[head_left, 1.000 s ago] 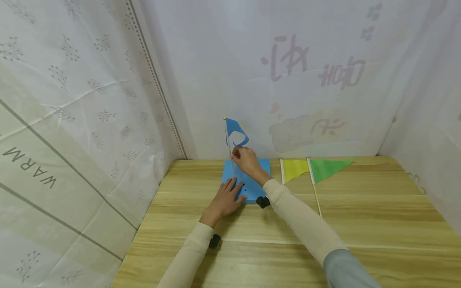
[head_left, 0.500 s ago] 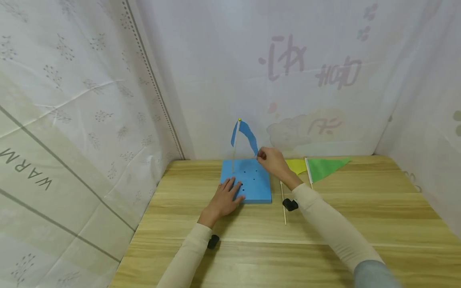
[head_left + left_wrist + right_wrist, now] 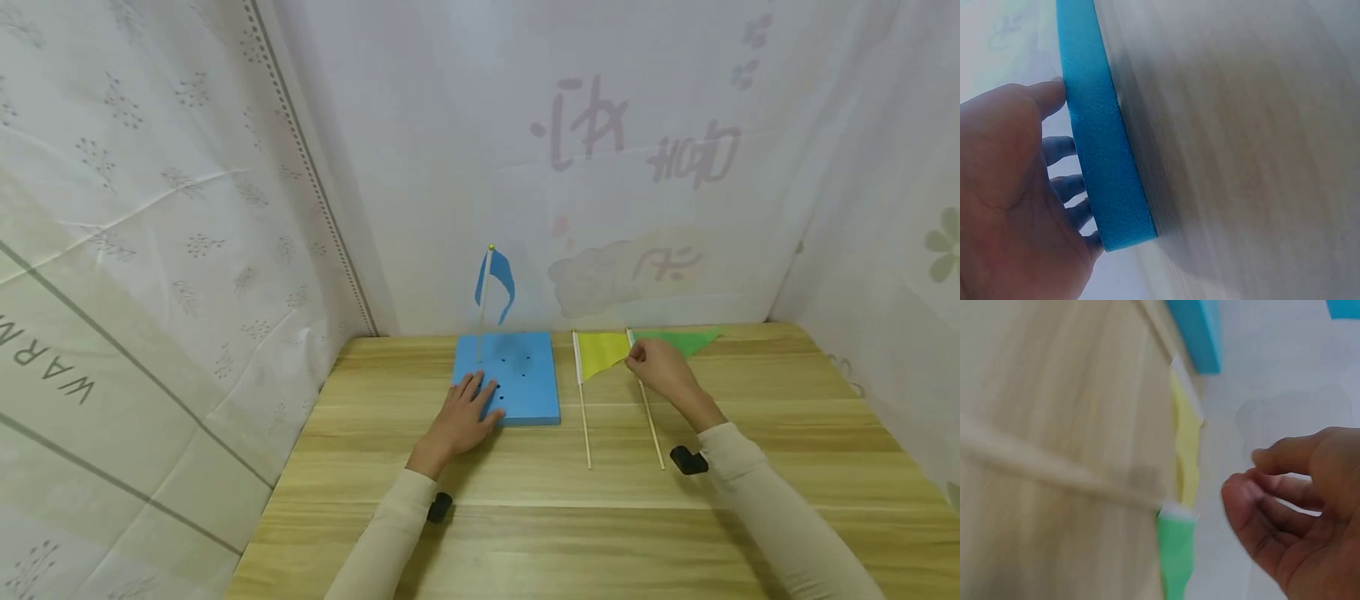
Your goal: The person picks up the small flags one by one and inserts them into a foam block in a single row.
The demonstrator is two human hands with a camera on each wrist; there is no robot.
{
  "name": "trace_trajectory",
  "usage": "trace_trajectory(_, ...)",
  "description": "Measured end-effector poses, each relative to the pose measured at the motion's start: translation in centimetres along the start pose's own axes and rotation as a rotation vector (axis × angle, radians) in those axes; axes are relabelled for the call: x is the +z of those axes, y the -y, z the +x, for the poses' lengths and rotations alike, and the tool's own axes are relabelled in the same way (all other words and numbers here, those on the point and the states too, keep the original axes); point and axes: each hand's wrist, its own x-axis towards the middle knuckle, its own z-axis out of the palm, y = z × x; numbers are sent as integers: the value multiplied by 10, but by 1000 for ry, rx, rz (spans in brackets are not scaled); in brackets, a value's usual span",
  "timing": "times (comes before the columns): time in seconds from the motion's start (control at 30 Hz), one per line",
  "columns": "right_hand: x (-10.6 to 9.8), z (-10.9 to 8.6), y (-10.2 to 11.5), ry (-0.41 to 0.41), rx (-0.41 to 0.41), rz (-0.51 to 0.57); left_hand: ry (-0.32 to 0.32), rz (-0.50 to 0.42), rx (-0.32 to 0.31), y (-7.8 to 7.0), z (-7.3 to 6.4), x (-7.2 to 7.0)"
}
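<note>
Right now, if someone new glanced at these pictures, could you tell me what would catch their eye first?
Most likely the blue flag standing upright in the blue foam block at the back of the wooden table. The left hand rests flat on the block's near left corner. To the right, a yellow flag and a green flag lie flat on the table, with the right hand over the green flag's stick.
</note>
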Motion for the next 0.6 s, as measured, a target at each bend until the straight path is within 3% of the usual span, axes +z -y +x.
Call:
trace_trajectory(0.27, -2, -27, -34, 148, 117, -56, 18, -21, -16, -1, -3, -3)
trace_trajectory(0.6, 8, -34, -37, 195, 153, -9, 8, -21, -2, -2, -4, -3)
